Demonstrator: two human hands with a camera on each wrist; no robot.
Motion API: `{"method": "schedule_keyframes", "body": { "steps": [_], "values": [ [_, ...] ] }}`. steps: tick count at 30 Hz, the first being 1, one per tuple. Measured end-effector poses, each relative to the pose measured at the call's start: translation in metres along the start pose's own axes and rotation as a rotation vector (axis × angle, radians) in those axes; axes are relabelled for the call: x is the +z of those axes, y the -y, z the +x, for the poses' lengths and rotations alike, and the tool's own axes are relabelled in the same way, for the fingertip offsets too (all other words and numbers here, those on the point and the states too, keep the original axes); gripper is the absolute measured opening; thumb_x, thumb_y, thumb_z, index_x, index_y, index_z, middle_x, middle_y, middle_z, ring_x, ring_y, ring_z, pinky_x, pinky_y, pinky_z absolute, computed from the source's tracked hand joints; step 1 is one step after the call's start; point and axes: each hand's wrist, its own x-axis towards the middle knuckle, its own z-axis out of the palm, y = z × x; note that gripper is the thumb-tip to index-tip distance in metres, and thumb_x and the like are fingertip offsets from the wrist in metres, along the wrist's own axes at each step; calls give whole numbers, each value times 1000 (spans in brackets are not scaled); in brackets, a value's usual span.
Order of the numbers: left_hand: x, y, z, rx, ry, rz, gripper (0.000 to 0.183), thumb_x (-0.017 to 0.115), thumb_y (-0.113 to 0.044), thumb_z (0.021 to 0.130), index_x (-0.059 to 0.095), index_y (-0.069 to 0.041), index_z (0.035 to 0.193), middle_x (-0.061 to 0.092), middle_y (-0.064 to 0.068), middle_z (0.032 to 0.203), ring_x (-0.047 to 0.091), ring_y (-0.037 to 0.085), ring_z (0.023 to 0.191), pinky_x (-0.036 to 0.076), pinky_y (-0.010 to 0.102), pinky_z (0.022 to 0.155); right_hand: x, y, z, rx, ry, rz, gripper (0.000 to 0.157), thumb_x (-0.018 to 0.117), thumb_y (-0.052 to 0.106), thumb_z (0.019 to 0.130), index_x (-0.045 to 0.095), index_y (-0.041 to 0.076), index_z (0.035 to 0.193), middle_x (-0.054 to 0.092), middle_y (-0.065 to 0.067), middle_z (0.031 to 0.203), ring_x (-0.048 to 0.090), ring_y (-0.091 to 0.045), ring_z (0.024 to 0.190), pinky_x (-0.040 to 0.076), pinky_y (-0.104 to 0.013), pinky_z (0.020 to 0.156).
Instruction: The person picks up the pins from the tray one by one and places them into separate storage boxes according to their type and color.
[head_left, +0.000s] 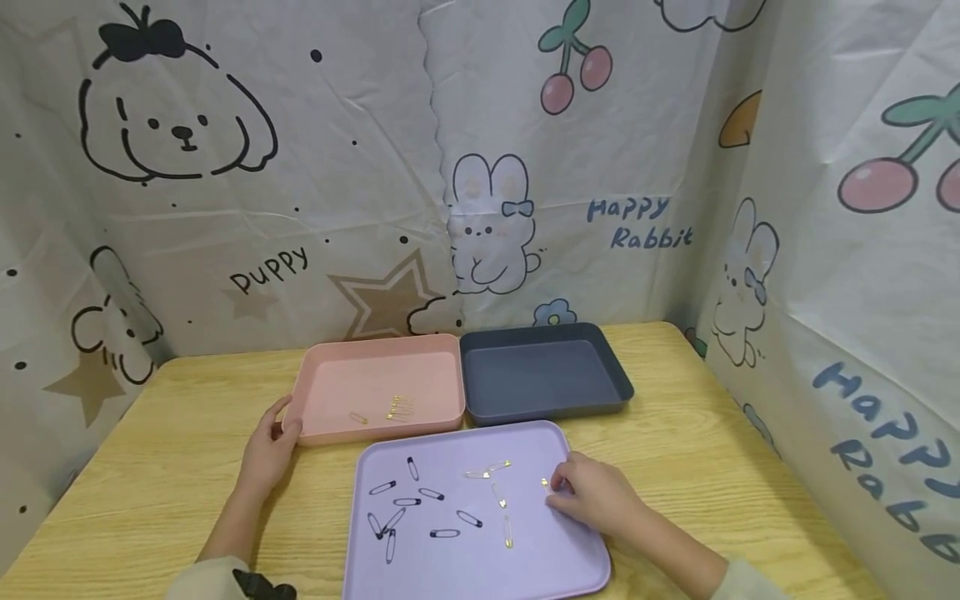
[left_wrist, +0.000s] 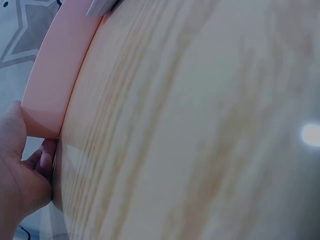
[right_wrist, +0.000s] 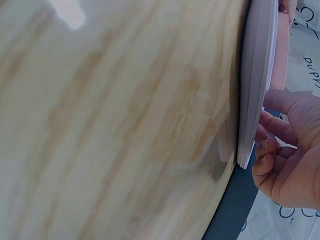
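My left hand (head_left: 268, 450) grips the near left corner of the pink tray (head_left: 382, 350), thumb at the rim and fingers lower down. Several gold safety pins (head_left: 401, 408) lie in that tray. My right hand (head_left: 596, 493) reaches over the right rim of the lilac tray (head_left: 442, 579). Its thumb and forefinger stand slightly apart around a gold safety pin (head_left: 544, 482), partly hidden by the fingertips. More gold safety pins (head_left: 507, 532) lie left of this hand. Several black-headed safety pins (head_left: 445, 533) are spread over the lilac tray's left half.
A dark blue-grey tray (head_left: 543, 375) stands against the pink tray's right side, behind the lilac one. All three trays stand on a wood-grain table (head_left: 135, 467). A printed cloth (head_left: 360, 167) hangs behind and along both sides.
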Motion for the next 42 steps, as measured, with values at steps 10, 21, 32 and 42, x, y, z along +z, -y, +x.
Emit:
{"method": "schedule_keyframes", "body": {
  "steps": [10, 21, 32, 42],
  "values": [
    [-1, 2, 0, 14, -5, 4, 59, 35, -39, 99, 19, -15, 150, 45, 22, 123, 43, 26, 101, 38, 29, 76, 1, 2, 6, 43, 27, 84, 9, 69, 15, 73, 63, 18, 67, 46, 10, 65, 41, -4, 59, 34, -20, 53],
    [2, 3, 0, 16, 3, 3, 59, 36, -38, 99, 20, -15, 150, 46, 23, 124, 45, 27, 103, 39, 27, 76, -3, 0, 8, 38, 57, 106, 14, 71, 21, 72, 59, 19, 64, 50, 9, 62, 42, -4, 58, 35, -21, 52],
    [0, 1, 0, 13, -1, 4, 58, 36, -38, 99, 20, -16, 150, 46, 22, 123, 44, 25, 100, 39, 26, 74, -10, 3, -9, 46, 55, 6, 11, 71, 18, 70, 61, 20, 65, 48, 9, 67, 43, -5, 60, 35, -23, 52],
    [0, 0, 0, 10, 0, 2, 58, 36, -37, 99, 19, -15, 150, 46, 22, 122, 43, 25, 100, 39, 27, 76, -6, 7, -6, 60, 24, -6, 12, 71, 19, 72, 61, 19, 65, 47, 10, 66, 43, -5, 59, 35, -23, 52]
  ]
}}
